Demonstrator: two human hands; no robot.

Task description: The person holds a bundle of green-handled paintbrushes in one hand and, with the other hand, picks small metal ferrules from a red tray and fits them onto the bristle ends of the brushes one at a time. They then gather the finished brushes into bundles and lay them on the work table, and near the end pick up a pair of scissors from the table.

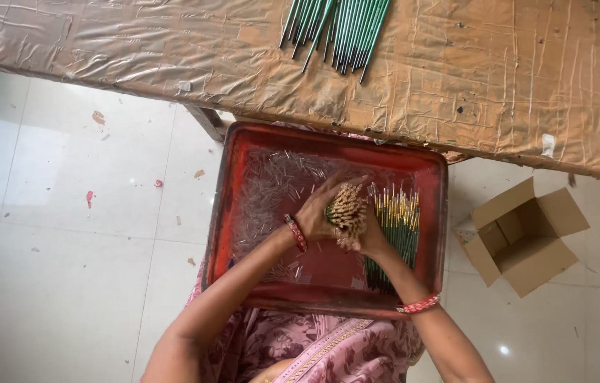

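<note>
While both hands close round one bundle (347, 207) of thin sticks, the work stands at the gathering-and-squaring step. The left hand (321, 213) wraps the bundle from the left, fingers curled over its top; the right hand (365, 237) cups it from below and to the right. The pale stick ends face upward toward the camera, and a trace of green shows at the bundle's left edge. The bundle is held just above the red tray (225, 206), near its centre.

Tray contents:
- A loose spread of small clear tubes (271, 188) covers the left and upper floor.
- A row of green sticks (393, 227) with yellow tips lies along the right side, just beside the right hand.

The tray rests on the person's lap, over pink patterned cloth (314, 347). A second batch of green sticks (335, 25) lies on the desk (137, 50), which is wrapped in brown film, well apart from the tray. An open cardboard box (523, 234) sits on the floor (52, 234) to the right.

Judged from the grip, the ends look roughly level. The next move calls for a firm two-handed hold, so that no stick slips out, and for keeping the bundle upright over the tray while it is evened or set down.
</note>
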